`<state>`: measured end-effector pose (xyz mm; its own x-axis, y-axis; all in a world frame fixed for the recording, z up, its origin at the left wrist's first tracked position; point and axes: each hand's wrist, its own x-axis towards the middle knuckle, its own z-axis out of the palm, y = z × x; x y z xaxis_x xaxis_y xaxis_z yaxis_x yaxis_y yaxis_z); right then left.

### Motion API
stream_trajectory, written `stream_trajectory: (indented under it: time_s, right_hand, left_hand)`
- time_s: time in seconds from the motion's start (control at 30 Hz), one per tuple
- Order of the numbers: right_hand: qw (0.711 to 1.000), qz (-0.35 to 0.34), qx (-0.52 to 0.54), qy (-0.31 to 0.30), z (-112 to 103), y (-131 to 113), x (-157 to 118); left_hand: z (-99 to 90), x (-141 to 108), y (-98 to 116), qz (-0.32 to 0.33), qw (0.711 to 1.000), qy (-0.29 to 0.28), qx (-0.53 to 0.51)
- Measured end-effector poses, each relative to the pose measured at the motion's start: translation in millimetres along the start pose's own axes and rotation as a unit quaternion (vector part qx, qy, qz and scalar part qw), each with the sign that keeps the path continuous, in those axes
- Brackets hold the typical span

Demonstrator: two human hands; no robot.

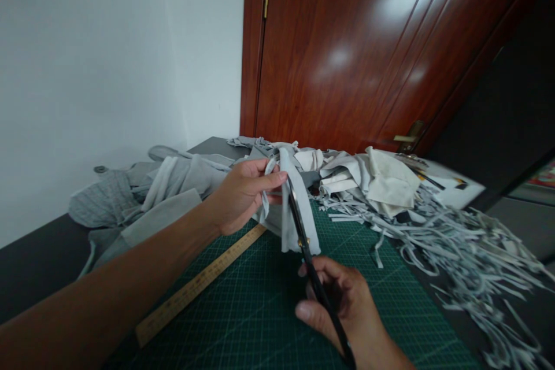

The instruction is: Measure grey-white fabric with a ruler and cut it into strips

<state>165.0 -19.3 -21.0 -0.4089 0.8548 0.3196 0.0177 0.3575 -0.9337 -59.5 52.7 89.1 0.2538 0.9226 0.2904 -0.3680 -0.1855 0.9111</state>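
Note:
My left hand pinches a pale grey piece of fabric at its upper end, so that it hangs down over the green cutting mat. A narrow loop of the same cloth dangles by the fingers. In my right hand is a pair of black scissors with a brass-coloured pivot. Their blades point up and away from me and lie along the hanging cloth, close to my left fingertips. Part of the blades is hidden by the fabric.
A wooden ruler lies slantwise on the mat. Crumpled grey garments are heaped at left. Folded cloth pieces and a tangle of cut fabric strips lie at right. Behind the table are a white wall and a red-brown wooden door.

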Motion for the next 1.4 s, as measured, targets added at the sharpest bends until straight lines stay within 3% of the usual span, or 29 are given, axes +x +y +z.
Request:
stream_trajectory:
  time_s: [0.27, 0.67, 1.03, 1.4]
  right_hand:
    - [0.999, -0.013, 0.036, 0.0, 0.1, -1.3, 0.6]
    - [0.999, 0.015, 0.043, 0.002, -0.2, 1.7, -0.6]
    - [0.999, 0.018, 0.03, 0.014, 4.3, 14.7, -3.0]
    - [0.995, 0.024, 0.101, -0.005, 2.8, 0.7, -2.7]
  left_hand:
    - [0.8, -0.5, -0.9, 0.023, 0.999, -0.036, -0.022]
    - [13.8, -5.0, -16.7, 0.038, 0.999, 0.036, -0.013]
    - [23.2, -8.0, -23.3, 0.074, 0.995, 0.033, -0.058]
    - [32.0, -15.7, -40.3, 0.045, 0.996, 0.063, -0.035]
